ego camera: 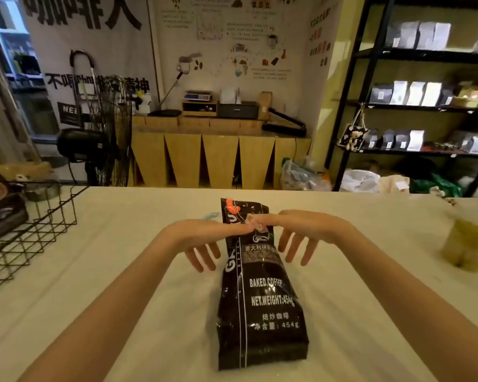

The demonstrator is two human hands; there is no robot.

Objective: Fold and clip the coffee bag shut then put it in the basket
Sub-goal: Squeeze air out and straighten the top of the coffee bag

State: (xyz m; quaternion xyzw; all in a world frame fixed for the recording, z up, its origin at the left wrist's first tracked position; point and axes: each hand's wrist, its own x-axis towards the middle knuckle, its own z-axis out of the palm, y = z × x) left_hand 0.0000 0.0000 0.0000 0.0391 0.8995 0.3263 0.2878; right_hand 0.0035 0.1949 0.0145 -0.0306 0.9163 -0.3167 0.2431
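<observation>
A black coffee bag (260, 299) with white lettering lies flat on the white table (122, 271), its top end pointing away from me. My left hand (204, 238) and my right hand (304, 232) hover over the upper part of the bag. Both index fingers press on the bag near its top and their tips meet there. The other fingers are spread and hang down on either side of the bag. A pale blue clip (209, 215) lies on the table just beyond my left hand. A black wire basket (31, 230) stands at the left edge.
Dark coffee packages (0, 205) lie in the basket's far left. A blurred yellowish container (467, 244) stands on the table at the right. Beyond the table are a floor fan (105, 133), a wooden counter (218, 158) and black shelves (425, 106) with bags.
</observation>
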